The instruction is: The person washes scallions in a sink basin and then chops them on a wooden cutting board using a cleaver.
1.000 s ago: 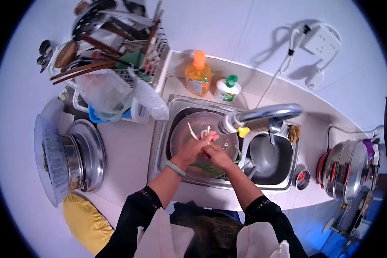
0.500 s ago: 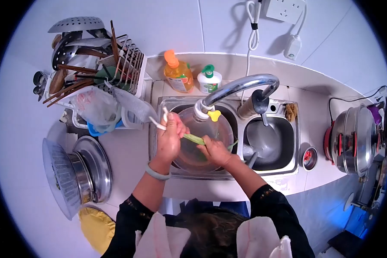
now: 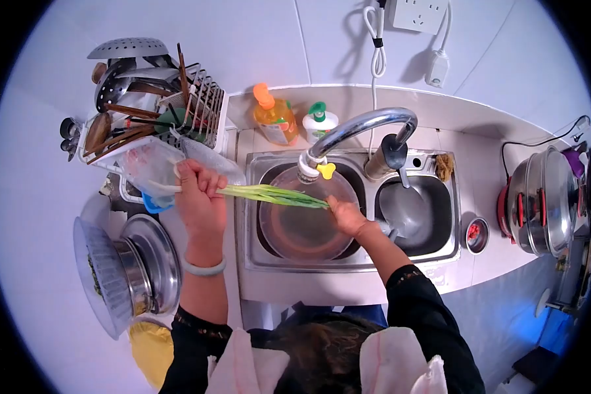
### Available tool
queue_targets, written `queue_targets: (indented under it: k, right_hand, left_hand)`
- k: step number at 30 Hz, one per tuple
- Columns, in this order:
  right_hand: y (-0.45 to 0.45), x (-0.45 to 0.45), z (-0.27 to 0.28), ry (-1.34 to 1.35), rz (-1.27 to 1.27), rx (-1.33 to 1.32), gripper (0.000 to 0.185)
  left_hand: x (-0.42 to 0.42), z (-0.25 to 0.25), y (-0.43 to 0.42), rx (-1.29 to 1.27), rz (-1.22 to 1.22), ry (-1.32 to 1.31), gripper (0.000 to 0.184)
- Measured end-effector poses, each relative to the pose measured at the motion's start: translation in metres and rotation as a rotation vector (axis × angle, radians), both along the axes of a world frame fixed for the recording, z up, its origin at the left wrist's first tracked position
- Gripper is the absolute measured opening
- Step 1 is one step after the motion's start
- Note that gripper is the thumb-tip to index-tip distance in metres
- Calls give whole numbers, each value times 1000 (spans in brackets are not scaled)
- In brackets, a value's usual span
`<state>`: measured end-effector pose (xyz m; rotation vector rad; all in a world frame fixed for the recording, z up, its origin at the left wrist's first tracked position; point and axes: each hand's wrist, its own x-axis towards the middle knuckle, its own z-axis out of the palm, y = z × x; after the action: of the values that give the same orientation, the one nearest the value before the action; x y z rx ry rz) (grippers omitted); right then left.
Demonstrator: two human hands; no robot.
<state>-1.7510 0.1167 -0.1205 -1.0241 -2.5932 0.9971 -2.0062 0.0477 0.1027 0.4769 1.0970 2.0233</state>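
A bunch of green onions (image 3: 269,192) is stretched between my two hands, white ends to the left and green leaves to the right. My left hand (image 3: 202,197) is closed around the white part, left of the sink. The leafy end sits in the closed fingers of my right hand (image 3: 347,215), over the right side of the left basin. Beneath the leaves, a clear plastic bowl (image 3: 295,240) holding water stands in that basin. The faucet (image 3: 364,121) arches above, its yellow-tabbed spout just over the bowl.
Left of the sink are a crowded utensil rack (image 3: 207,108), a clear strainer basket (image 3: 98,282) and metal basins (image 3: 167,253). Behind the sink stand an orange soap bottle (image 3: 276,121) and a white pump bottle (image 3: 318,121). Rightward are a small metal bowl (image 3: 477,236) and a steamer pot (image 3: 532,200).
My left hand has moved left and my right hand slightly right. The green onions, earlier bunched low over the bowl, are now drawn out straight between them.
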Motion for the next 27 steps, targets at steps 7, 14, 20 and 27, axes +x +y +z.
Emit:
queue_targets:
  k: [7,14,20,27]
  right_hand:
    - [2,19,-8,-171,-16,-12,15]
    - [2,21,-32,11,-90,118,19]
    - [-3,43,-14,17,-140,-57,26]
    - [-25,55,7,218,-370,-523,26]
  left_hand:
    - [-19,31,-4,121,4,-4,25]
    - [-22,38,3,134,19,-87,22]
    - [-23,31,11,86,110,-122,22]
    - [-17,35,18,98,71,-164,23]
